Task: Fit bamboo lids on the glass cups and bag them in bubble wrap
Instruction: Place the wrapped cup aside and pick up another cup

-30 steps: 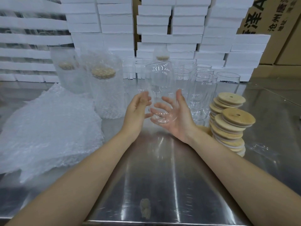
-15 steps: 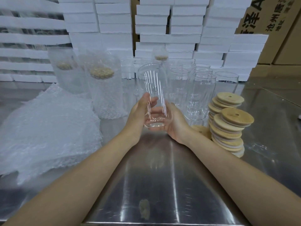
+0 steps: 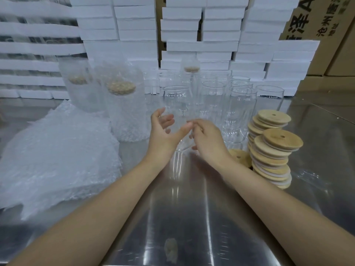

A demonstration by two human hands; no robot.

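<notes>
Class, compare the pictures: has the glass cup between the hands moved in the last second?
Yes. The glass cup has dropped lower and slightly left, away from the stack of bamboo lids, and now stands upright rather than tilted.

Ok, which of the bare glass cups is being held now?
The front-left glass cup, gripped by the left hand; the other bare cups stand untouched behind and right of it.

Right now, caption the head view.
Left hand grips a lidless glass cup, right hand beside it, bamboo lids stacked nearby.
</notes>
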